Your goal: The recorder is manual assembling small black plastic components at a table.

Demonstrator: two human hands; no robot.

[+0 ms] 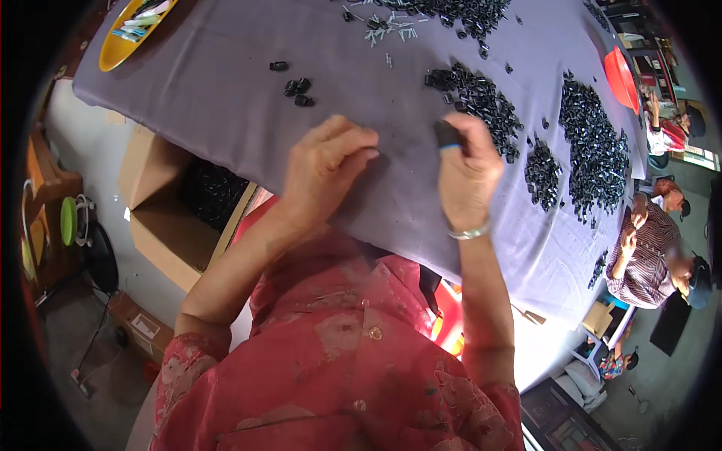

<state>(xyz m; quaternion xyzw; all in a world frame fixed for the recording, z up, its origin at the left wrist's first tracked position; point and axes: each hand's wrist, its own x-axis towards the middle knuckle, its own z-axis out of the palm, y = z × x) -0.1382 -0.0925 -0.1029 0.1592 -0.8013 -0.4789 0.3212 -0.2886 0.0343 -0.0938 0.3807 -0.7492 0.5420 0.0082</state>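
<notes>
Above the near part of the cloth-covered table, my left hand [325, 167] is closed, thumb and fingertips brought together in a pinch. Whatever it may hold is too small or blurred to make out. My right hand [471, 174] is apart from it, fingers curled and smeared by motion. A black cover with a blue edge [448, 135] appears to sit on its thumb. Beyond the left hand lie several loose small black parts [298, 86]. The nearest pile of small black plastic parts [485, 101] is just past my right hand.
More black parts lie in piles [594, 150] at the right and far side, with short pale pins [391, 28] nearby. A yellow tray [113, 56] stands far left, a red bowl [621, 81] far right. An open cardboard box [169, 240] is below the left edge. People sit at right.
</notes>
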